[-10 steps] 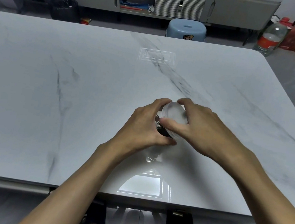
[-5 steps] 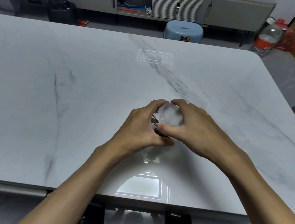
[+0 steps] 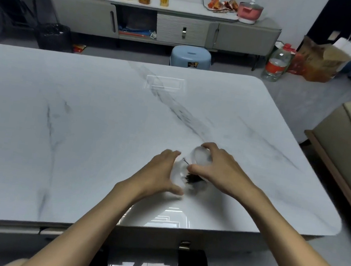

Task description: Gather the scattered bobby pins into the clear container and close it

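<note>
On the marble bench (image 3: 78, 141), my right hand (image 3: 221, 170) has its fingers clamped on the clear container (image 3: 200, 157) with dark bobby pins (image 3: 193, 178) below them, my left hand (image 3: 159, 173) spread loose beside it, a blue stool (image 3: 191, 56) far beyond.

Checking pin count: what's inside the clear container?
A dark clump of bobby pins shows through the clear container. The right hand and left hand cover its sides, so any count is hidden.
</note>
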`<state>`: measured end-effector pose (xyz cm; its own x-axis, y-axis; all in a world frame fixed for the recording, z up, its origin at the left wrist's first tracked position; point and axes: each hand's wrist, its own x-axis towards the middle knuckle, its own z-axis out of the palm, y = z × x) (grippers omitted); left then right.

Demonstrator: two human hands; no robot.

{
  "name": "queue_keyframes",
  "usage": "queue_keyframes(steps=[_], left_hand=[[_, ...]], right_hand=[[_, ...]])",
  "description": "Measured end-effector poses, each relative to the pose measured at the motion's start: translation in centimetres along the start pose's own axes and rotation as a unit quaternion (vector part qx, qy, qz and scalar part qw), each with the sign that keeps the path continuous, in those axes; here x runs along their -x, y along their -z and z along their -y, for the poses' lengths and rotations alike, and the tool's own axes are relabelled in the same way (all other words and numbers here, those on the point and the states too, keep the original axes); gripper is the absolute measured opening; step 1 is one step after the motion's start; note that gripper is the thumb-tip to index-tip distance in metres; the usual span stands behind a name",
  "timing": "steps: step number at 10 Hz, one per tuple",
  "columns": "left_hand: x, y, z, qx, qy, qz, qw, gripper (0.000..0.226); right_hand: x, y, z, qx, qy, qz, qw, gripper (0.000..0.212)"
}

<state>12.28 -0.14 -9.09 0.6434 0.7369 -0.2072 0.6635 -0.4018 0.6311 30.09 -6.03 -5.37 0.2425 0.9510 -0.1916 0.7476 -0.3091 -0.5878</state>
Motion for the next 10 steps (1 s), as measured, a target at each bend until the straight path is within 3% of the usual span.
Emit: queue_keyframes(steps=[1,3,7,8,9,10], left_hand=[[0.3,-0.8,-1.6,-0.151,0.038,0.066,0.986,0.097],[0.5,-2.3,-4.4,-0.253,0.099,0.117,0.955,0.088],[0.2,-2.3,-5.2,-0.264,0.111,0.107,0.952,0.082],[0.5,-2.2,-5.2,-0.26,0.106,0.101,0.955,0.082],[1.1,-0.7,-5.4,-0.217,0.091,0.082,0.968,0.078],[1.7,1.2,-6.1,-0.185,0.081,0.059,0.978,0.072]], right_hand=[[2.1,3.5,-4.9,0.035,-0.056,-0.055,0.996,0.087],[5.1,8.5,-12.4,0.138,-0.13,-0.136,0.972,0.089],[5.7,9.3,-15.9,0.185,-0.196,-0.113,0.956,0.09],[5.7,9.0,-15.1,0.213,-0.169,-0.122,0.955,0.088],[5.4,8.8,-11.6,0.216,-0.071,-0.118,0.967,0.058],[5.1,9.2,-8.2,0.181,-0.031,-0.056,0.981,0.039]])
